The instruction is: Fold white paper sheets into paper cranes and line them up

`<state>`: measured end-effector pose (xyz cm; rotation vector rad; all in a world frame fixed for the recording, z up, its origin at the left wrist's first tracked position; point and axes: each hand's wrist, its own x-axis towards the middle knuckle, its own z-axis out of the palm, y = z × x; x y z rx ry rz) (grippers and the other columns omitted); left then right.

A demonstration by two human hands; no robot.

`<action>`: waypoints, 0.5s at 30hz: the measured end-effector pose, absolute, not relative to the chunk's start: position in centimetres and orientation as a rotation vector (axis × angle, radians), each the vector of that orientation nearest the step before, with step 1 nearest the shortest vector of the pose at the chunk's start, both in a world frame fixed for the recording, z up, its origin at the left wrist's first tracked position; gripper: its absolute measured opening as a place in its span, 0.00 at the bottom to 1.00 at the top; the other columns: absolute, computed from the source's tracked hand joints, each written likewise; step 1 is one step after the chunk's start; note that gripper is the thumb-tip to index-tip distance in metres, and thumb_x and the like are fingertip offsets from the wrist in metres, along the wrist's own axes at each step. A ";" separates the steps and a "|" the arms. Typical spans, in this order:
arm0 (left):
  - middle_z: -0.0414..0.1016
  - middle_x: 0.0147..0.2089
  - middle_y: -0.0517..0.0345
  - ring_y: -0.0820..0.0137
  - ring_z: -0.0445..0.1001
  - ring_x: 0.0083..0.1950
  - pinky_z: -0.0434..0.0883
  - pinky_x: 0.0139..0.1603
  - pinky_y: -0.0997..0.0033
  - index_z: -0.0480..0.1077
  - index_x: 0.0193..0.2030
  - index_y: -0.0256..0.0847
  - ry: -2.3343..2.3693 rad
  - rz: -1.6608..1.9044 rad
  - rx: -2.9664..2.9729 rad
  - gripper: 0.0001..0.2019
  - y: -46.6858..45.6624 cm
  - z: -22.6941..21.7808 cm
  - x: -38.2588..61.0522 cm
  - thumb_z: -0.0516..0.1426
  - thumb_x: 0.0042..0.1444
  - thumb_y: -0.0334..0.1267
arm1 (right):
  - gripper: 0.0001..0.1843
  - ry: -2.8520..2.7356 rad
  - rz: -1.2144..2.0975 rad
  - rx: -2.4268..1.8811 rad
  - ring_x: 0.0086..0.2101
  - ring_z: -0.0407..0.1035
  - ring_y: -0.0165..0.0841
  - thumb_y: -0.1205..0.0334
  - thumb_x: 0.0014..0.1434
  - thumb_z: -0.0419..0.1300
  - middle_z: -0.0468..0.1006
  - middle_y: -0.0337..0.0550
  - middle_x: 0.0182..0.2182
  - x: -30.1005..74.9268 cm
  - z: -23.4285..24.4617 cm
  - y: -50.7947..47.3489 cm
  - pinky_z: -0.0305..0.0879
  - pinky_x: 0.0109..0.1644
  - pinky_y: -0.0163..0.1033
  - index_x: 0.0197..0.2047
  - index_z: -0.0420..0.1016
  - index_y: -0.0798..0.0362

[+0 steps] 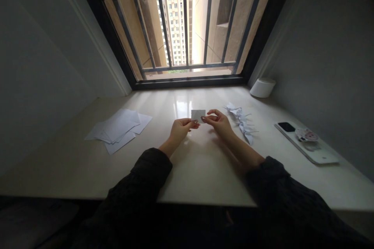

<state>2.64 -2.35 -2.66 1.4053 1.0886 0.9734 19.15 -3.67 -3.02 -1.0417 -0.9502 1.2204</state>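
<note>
A small folded square of paper (198, 115) is held up just above the countertop, between my two hands. My left hand (182, 127) pinches its lower left part between thumb and fingers. On the other side, my right hand (218, 121) grips the right edge with thumb and index finger. Faint crease lines show on the paper's face. Just right of my right hand lies a row of several folded paper figures (240, 118) with thin points. A loose pile of white paper sheets (119, 126) rests to the left of my left hand.
The pale, glossy countertop (201, 175) runs up to a barred window (187, 35). A phone with a round grip (309, 144) lies at the right, near the wall. In the far right corner stands a white cylindrical object (262, 87).
</note>
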 end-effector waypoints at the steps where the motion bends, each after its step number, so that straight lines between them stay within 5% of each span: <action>1: 0.81 0.35 0.47 0.63 0.79 0.38 0.65 0.33 0.71 0.77 0.34 0.37 1.093 0.976 1.397 0.14 -2.4 -2.6 2.7 0.60 0.50 0.47 | 0.26 -0.963 1.207 -1.047 0.21 0.68 0.29 0.52 0.33 0.73 0.79 0.38 0.25 19.2 -3.0 -3.7 0.54 0.16 0.29 0.33 0.67 0.51; 9: 0.81 0.35 0.46 0.62 0.79 0.38 0.66 0.33 0.70 0.77 0.34 0.36 1.122 0.977 1.377 0.15 -2.7 -2.7 2.7 0.60 0.49 0.48 | 0.33 -1.062 1.076 -1.159 0.26 0.70 0.33 0.45 0.41 0.68 0.79 0.40 0.25 18.8 -2.4 -3.9 0.55 0.19 0.31 0.49 0.72 0.52; 15: 0.81 0.34 0.47 0.62 0.79 0.37 0.68 0.35 0.68 0.77 0.33 0.35 1.077 0.953 1.448 0.15 -2.5 -3.2 2.9 0.62 0.48 0.47 | 0.21 -1.122 1.018 -1.249 0.20 0.62 0.26 0.45 0.38 0.69 0.74 0.40 0.20 18.8 -2.5 -4.1 0.52 0.20 0.32 0.23 0.75 0.56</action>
